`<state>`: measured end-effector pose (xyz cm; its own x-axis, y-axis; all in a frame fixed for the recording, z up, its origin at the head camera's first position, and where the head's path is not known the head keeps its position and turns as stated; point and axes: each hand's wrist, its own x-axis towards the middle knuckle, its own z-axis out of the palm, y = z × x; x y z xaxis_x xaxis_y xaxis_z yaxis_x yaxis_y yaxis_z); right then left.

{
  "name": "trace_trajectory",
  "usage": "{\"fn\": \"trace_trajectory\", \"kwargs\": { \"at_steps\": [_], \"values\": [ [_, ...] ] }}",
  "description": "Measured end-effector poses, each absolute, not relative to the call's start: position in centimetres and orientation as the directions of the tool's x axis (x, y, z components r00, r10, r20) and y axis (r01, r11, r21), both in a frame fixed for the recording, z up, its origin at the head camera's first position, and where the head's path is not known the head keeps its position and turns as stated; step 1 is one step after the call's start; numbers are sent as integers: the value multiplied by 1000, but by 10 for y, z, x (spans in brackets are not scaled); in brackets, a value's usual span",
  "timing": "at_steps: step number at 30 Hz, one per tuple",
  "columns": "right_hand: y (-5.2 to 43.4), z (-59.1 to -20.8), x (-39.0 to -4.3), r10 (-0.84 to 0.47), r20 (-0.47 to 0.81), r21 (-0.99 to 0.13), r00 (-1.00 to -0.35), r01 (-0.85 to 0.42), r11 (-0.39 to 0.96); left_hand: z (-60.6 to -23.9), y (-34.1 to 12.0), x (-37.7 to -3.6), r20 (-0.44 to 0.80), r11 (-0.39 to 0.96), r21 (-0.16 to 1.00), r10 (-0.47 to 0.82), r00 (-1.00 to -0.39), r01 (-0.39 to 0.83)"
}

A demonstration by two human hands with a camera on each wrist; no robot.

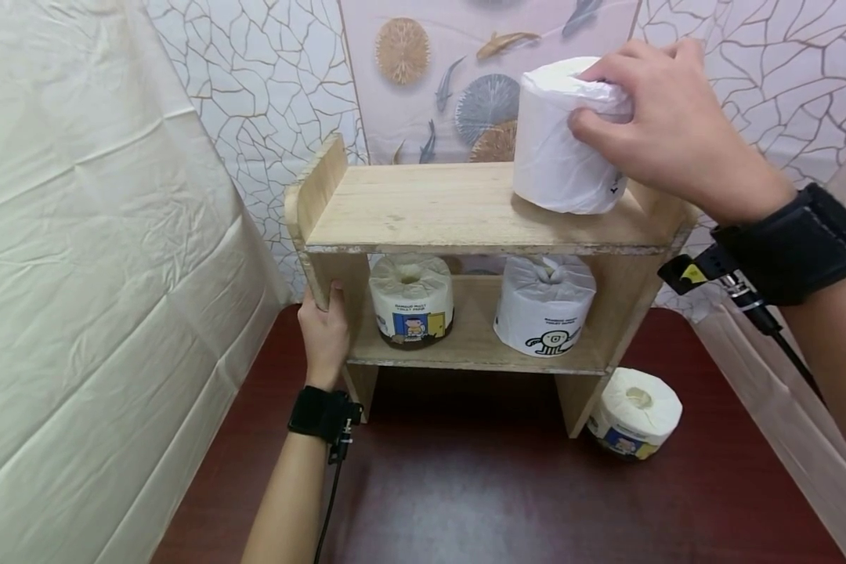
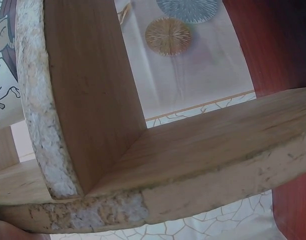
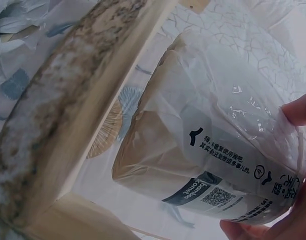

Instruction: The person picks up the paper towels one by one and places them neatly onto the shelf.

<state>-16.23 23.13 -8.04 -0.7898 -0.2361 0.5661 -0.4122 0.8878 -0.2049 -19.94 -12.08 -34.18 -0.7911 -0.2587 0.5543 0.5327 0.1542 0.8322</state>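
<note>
My right hand (image 1: 666, 121) grips a white wrapped toilet paper roll (image 1: 567, 149) by its upper end. The roll is upright, close over the right part of the top board of a small wooden shelf (image 1: 423, 204). Printed text and a code show on its wrapper (image 3: 218, 150) in the right wrist view. With its thumb on the inner face, my left hand (image 1: 327, 333) holds the shelf's left side panel. On the lower board stand two more wrapped rolls, one with a house picture (image 1: 412, 301) at left, one with a cartoon face (image 1: 546, 305) at right.
Another toilet paper roll (image 1: 637, 411) stands on the dark red table (image 1: 465, 486), beside the shelf's right leg. Behind the shelf hangs a patterned cloth (image 1: 254, 78); a pale draped cloth (image 1: 77, 274) runs along the left side. Cables trail from both wrist cameras.
</note>
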Motion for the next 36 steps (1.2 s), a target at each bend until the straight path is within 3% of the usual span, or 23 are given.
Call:
{"fn": "trace_trajectory", "kwargs": {
  "at_steps": [16, 25, 36],
  "values": [
    [219, -76, -159, -122, 572, -248, -811, -312, 917, -340, -121, -200, 610, 167, 792, -256, -750, 587],
    [217, -79, -161, -89, 569, -231, -817, -263, 937, -367, -130, -224, 611, 187, 791, -253, -750, 582],
    [211, -79, -160, -89, 616, -181, -783, -251, 951, -367, -130, -228, 575, 152, 818, -255, -777, 555]
  ]
}}
